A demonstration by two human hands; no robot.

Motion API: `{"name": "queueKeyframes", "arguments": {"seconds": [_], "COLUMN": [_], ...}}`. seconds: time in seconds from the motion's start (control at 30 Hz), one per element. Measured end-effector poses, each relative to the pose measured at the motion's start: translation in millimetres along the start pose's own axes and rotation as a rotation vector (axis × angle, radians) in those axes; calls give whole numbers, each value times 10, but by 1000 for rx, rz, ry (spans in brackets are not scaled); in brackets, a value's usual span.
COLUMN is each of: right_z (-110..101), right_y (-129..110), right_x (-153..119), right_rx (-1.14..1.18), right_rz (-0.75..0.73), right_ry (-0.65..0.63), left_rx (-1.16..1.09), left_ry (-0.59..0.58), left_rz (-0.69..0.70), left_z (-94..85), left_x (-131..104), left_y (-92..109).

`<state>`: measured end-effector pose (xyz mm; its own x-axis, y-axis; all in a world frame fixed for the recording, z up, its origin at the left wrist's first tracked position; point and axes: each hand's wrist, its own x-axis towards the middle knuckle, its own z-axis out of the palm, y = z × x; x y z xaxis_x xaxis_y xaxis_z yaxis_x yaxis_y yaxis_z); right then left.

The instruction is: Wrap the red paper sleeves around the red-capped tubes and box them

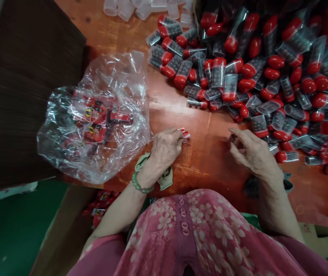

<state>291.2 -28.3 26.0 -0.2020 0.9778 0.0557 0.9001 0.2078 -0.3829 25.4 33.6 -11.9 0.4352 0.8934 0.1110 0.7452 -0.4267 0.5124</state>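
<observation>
A small red-and-white piece (pixel 185 133) was near the middle of the tabletop (pixel 166 103), pinched in the fingertips of the left hand (pixel 166 147). The right hand (pixel 253 151) had thumb and forefinger apart, just beside the heap of red-ended tubes (pixel 229 82), with nothing clearly in its grasp. The piece looked slight enough to slip if the pinch loosened, and a brush of the right wrist could have set loose tubes rolling. The clear bag (pixel 132 92) of red packets (pixel 96 113) reached the tabletop's near left edge, where a tug might have dragged it over. Open room lay between the hands, and beyond them between bag and heap.
</observation>
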Motion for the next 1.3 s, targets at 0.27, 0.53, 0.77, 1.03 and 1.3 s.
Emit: {"name": "queueKeyframes", "arguments": {"seconds": [0.27, 0.53, 0.77, 1.03, 1.3], "right_z": [199, 236, 237, 86, 101], "right_y": [-230, -561, -460, -491, -518], "right_x": [94, 215, 201, 306, 384], "right_rx": [870, 951, 824, 673, 686], "right_rz": [197, 128, -96, -219, -220], "right_ry": [289, 254, 53, -255, -276], "left_rx": [-478, -610, -680, -602, -546], "left_ry": [217, 186, 125, 17, -151], "left_rz": [-40, -55, -146, -66, -44], "left_z": [-213, -324, -311, -256, -238], "left_x": [-201, -389, -427, -481, -512], "left_y": [10, 28, -33, -61, -72]}}
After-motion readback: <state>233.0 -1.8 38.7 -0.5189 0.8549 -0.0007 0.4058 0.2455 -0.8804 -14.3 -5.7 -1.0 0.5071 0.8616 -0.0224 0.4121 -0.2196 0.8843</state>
